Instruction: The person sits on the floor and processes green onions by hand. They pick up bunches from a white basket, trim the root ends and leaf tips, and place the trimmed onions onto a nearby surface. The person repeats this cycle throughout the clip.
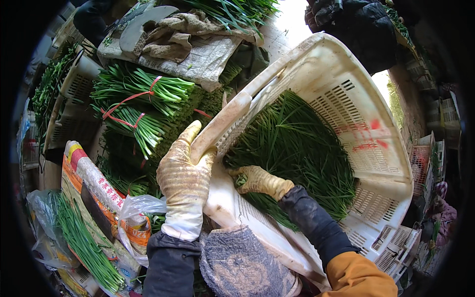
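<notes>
My left hand (187,172), in a yellowish, dirty work glove, grips the rim of a large white plastic crate (374,144), thumb on the near side. The crate stands tilted before me, its slotted walls marked with red. Inside it my right hand (259,181), gloved alike, has its fingers curled around a bit of green leaf near the inner wall. Loose long green leaves (297,148), like garlic chives, fill much of the crate. Left of the crate lie bundles of chives (148,89) tied with red string, their pale stems towards the crate.
A grey cloth (245,260) lies below the crate. At the lower left are a printed woven sack (96,182), a dark blade (98,211), a clear plastic bag (44,215) and loose chives (85,241). A covered stand (207,55) holds rags. Another person in dark clothing (356,33) is beyond.
</notes>
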`<action>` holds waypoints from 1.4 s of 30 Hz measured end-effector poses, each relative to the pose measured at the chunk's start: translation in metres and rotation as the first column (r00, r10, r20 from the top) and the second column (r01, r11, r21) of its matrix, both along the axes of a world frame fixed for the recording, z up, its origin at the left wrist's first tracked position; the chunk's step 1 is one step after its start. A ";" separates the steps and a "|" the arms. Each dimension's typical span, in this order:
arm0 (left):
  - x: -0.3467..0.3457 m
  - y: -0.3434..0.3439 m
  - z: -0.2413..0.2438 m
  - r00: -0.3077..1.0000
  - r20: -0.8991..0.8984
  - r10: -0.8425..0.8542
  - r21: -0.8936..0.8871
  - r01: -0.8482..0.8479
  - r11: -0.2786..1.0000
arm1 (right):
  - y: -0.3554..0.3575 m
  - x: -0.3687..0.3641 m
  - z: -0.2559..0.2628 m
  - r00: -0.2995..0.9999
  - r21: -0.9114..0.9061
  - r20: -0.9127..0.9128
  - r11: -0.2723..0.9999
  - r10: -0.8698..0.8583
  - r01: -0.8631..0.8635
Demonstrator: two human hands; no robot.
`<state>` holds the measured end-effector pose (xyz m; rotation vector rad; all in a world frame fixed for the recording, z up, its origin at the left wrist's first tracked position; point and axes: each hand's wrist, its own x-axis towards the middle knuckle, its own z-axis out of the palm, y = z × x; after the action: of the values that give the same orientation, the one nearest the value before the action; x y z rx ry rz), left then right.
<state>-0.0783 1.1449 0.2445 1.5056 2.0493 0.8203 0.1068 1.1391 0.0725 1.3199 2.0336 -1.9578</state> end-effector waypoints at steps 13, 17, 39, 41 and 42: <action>-0.015 -0.006 0.011 0.997 -0.018 -0.071 -0.142 0.068 0.988 | -0.062 0.164 0.195 0.545 -0.062 -0.442 0.630 -0.713 0.774; -0.014 -0.044 0.024 0.954 -0.236 -0.187 0.072 0.209 0.975 | -0.081 0.174 0.287 0.554 0.328 -0.547 0.448 -0.627 0.831; 0.028 -0.386 0.132 -0.579 0.815 0.003 -0.077 -0.104 0.992 | -0.273 -0.070 0.301 0.155 0.986 0.162 -0.167 0.975 0.023; 0.026 -0.388 0.124 -0.580 0.813 0.052 -0.182 -0.168 0.969 | -0.279 -0.074 0.303 0.201 0.981 0.182 -0.193 0.963 0.036; 0.019 -0.393 0.114 -0.653 0.757 0.034 -0.173 -0.150 0.973 | -0.281 -0.078 0.307 0.224 0.978 0.188 -0.203 0.956 0.044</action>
<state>-0.0591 0.7520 0.3585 -0.2588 0.3337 1.4773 0.0293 0.8583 0.3796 -1.2938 3.3412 -0.2505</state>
